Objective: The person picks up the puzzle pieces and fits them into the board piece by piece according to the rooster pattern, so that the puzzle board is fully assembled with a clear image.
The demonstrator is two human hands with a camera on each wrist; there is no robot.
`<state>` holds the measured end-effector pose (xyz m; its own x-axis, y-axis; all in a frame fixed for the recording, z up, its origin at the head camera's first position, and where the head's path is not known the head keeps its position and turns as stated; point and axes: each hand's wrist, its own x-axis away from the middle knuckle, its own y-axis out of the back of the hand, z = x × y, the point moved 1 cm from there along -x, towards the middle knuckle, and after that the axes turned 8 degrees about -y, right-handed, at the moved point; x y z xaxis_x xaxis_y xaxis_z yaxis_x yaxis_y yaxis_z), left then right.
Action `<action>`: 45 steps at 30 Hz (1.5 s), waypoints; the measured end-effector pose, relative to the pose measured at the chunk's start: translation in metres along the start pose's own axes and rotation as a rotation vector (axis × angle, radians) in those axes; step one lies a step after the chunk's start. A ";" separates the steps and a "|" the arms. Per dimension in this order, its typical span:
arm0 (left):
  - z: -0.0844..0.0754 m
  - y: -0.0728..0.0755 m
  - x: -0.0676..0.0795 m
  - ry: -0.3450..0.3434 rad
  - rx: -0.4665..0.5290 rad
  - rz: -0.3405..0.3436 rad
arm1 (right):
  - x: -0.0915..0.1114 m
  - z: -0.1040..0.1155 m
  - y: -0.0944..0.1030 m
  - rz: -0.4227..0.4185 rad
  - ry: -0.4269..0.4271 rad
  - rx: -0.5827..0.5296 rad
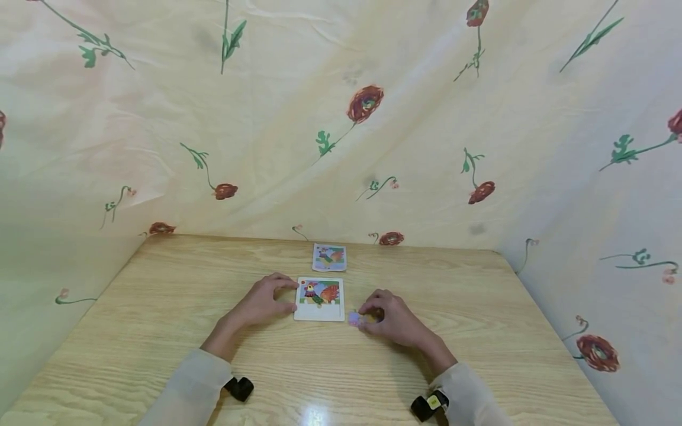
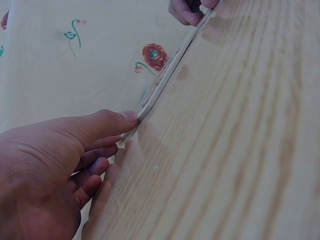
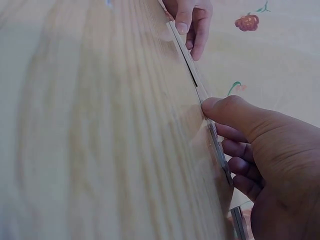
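Note:
A white-framed picture puzzle board [image 1: 319, 313] lies flat on the table, a colourful rooster picture across its upper part and a plain white strip below. My left hand [image 1: 264, 300] holds the board's left edge, thumb near the front corner and a finger farther back. Just right of the board, my right hand [image 1: 393, 319] grips a small flat puzzle piece [image 1: 354, 319] with purple on it, thumb and fingers at its edge. Part of that piece is hidden beneath the fingers. In the right wrist view, another thin flat piece [image 3: 239, 222] shows close by the right hand.
Behind the board lies a paper card [image 1: 329, 258] printed with a similar rooster. The wooden table [image 1: 288, 373] meets a flower-patterned cloth [image 1: 277, 118] at its back and sides. Dark wrist devices show below both hands.

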<state>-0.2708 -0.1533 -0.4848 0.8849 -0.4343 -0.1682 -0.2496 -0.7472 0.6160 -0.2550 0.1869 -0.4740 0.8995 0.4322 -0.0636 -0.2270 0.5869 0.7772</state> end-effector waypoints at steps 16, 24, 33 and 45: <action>0.000 -0.001 -0.001 0.012 -0.006 0.007 | -0.004 0.001 0.002 -0.001 -0.011 -0.030; -0.001 -0.001 -0.001 0.020 -0.011 0.005 | -0.011 0.007 0.002 -0.024 0.022 0.000; 0.000 -0.001 -0.001 0.019 -0.011 0.000 | -0.023 0.019 -0.005 -0.036 0.115 -0.011; 0.001 -0.001 -0.002 0.021 -0.006 0.003 | -0.038 0.038 -0.017 0.009 0.098 -0.020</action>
<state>-0.2723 -0.1523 -0.4864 0.8924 -0.4256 -0.1499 -0.2498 -0.7427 0.6212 -0.2709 0.1342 -0.4613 0.8566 0.5022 -0.1184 -0.2437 0.5959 0.7652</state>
